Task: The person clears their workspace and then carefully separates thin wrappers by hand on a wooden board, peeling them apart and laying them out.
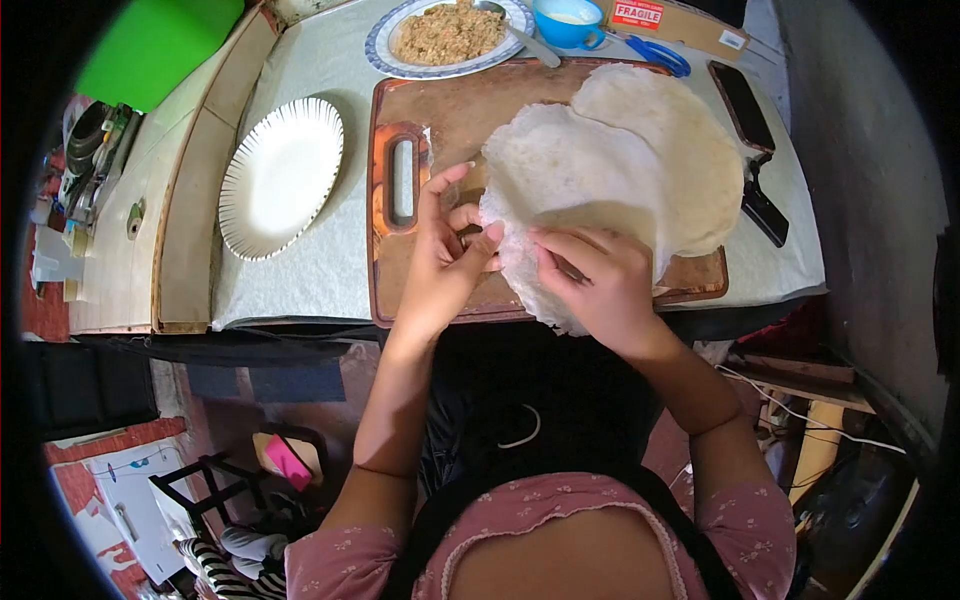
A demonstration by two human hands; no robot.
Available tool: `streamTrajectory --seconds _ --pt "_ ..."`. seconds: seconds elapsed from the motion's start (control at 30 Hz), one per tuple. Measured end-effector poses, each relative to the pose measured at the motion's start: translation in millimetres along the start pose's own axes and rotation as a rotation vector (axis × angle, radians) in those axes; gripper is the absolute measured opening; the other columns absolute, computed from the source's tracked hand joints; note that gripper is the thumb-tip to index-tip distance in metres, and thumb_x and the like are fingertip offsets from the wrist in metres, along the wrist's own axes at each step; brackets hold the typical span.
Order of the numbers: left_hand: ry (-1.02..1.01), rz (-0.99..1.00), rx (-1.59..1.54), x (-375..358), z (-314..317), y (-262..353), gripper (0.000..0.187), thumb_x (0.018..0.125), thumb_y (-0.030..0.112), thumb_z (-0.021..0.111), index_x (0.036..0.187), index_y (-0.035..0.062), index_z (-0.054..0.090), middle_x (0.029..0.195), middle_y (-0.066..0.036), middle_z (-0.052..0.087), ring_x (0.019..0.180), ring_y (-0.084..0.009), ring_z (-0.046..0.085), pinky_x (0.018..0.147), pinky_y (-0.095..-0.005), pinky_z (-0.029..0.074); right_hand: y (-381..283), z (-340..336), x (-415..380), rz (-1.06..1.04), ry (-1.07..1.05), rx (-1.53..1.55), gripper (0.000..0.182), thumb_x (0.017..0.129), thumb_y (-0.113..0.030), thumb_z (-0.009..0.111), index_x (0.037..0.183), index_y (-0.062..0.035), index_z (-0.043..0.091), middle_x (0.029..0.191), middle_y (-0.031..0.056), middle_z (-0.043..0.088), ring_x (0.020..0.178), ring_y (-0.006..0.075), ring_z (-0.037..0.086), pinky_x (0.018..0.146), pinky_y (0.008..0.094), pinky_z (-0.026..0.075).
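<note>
A thin, pale spring roll wrapper [575,165] lies partly raised over the wooden cutting board [470,90], its near edge hanging toward the board's front. My left hand [445,260] pinches that wrapper's left edge between thumb and fingers, with the index finger lifted. Close beside it, my right hand [605,285] grips the same wrapper near its lower edge, fingertips pressed together. Under and to the right of it rest more round wrappers [700,180], overlapping the board's right side; how many is hidden.
Behind the board stands a blue-rimmed plate [378,50] of crumbly filling [450,35] with a spoon [535,45]. Near it are a blue cup [568,32], blue-handled scissors [660,57] and a cardboard box [690,28]. A white paper plate [285,180] sits left; a phone [740,105] lies right.
</note>
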State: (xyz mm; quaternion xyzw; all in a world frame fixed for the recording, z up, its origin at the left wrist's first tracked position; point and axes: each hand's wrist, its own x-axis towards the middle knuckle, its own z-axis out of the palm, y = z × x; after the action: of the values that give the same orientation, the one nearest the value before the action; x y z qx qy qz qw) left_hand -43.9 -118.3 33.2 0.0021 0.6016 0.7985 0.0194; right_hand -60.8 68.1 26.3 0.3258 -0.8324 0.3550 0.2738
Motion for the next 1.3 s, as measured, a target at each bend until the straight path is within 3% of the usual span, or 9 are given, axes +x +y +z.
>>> streamTrajectory --seconds 0.23,0.33,0.53,0.67,0.77,0.87,1.0,1.2,1.3 --pt "0.062 0.031 0.019 2 -4 -4 0.055 0.094 -0.001 0.061 0.14 0.0126 0.034 0.097 0.0 0.059 0.079 -0.0045 0.058 0.062 -0.0173 0.049 -36 -43 0 0.084 -0.273 0.001 0.043 0.066 -0.027 0.083 0.1 -0.0116 0.061 0.104 0.0063 0.056 0.1 0.0292 0.056 0.088 0.044 0.042" --pt "0.068 0.051 0.049 3 -1 -4 0.053 0.095 0.001 0.061 0.14 0.0116 0.034 0.096 0.0 0.058 0.081 -0.0054 0.059 0.063 -0.0175 0.05 -29 -41 -10 0.031 -0.242 -0.018 0.032 0.071 -0.017 0.083 0.096 -0.0079 0.065 0.101 0.0082 0.062 0.089 0.0302 0.061 0.075 0.0381 0.051" --pt "-0.059 0.059 -0.151 -4 8 2 0.046 0.099 0.003 0.055 0.14 0.0089 0.035 0.103 -0.004 0.062 0.096 -0.0121 0.064 0.078 -0.0262 0.055 -26 -50 -7 0.421 0.028 0.044 0.01 0.093 -0.011 0.064 0.099 -0.0045 0.06 0.074 0.0115 0.06 0.063 0.0294 0.061 0.06 0.0352 0.048" --pt "-0.16 0.199 0.14 -11 12 -5 0.035 0.1 0.007 0.055 0.133 0.0048 0.043 0.102 -0.007 0.065 0.099 -0.0161 0.065 0.085 -0.0297 0.054 -3 -67 4 0.66 0.171 0.352 0.013 0.098 -0.016 0.06 0.102 -0.0034 0.057 0.089 0.0005 0.059 0.077 0.0047 0.049 0.069 0.0204 0.042" --pt "-0.173 0.182 0.257 -15 17 -4 0.022 0.101 0.013 0.054 0.119 -0.0005 0.056 0.105 -0.01 0.066 0.101 -0.0186 0.065 0.088 -0.0281 0.052 3 -73 8 0.694 0.162 0.45 0.015 0.1 -0.018 0.058 0.104 -0.0039 0.056 0.091 -0.0017 0.057 0.076 0.0037 0.045 0.067 0.0187 0.039" --pt "-0.159 0.13 0.001 -23 34 -2 0.024 0.1 0.016 0.059 0.116 -0.0011 0.061 0.105 -0.005 0.067 0.097 -0.0097 0.061 0.084 -0.0245 0.048 -12 -72 9 0.537 0.15 0.323 0.018 0.1 -0.02 0.058 0.106 -0.0022 0.058 0.085 0.0077 0.065 0.074 0.0116 0.059 0.066 0.0255 0.046" --pt "-0.157 0.186 -0.056 -40 48 2 0.032 0.101 0.023 0.058 0.121 -0.0022 0.061 0.108 -0.005 0.066 0.098 -0.0086 0.057 0.086 -0.0268 0.046 -25 -65 6 0.094 -0.145 0.342 0.017 0.095 -0.016 0.062 0.102 -0.001 0.064 0.109 0.017 0.068 0.097 0.0269 0.067 0.083 0.0331 0.05" --pt "-0.093 0.076 0.077 -35 44 -4 0.029 0.104 0.024 0.054 0.108 -0.0015 0.066 0.09 0.002 0.066 0.081 -0.003 0.055 0.073 -0.0209 0.044 -30 -54 1 0.414 -0.025 0.427 0.02 0.083 -0.012 0.074 0.099 -0.0029 0.067 0.107 0.0146 0.07 0.095 0.0291 0.069 0.081 0.0348 0.053" --pt "-0.141 0.099 0.087 -37 40 -11 0.029 0.104 0.025 0.053 0.106 -0.001 0.067 0.086 0.003 0.065 0.077 -0.0018 0.053 0.07 -0.0202 0.043 -28 -56 0 0.28 -0.045 0.195 0.022 0.079 -0.009 0.077 0.097 -0.0034 0.067 0.099 0.0118 0.07 0.089 0.0292 0.069 0.077 0.0349 0.054"
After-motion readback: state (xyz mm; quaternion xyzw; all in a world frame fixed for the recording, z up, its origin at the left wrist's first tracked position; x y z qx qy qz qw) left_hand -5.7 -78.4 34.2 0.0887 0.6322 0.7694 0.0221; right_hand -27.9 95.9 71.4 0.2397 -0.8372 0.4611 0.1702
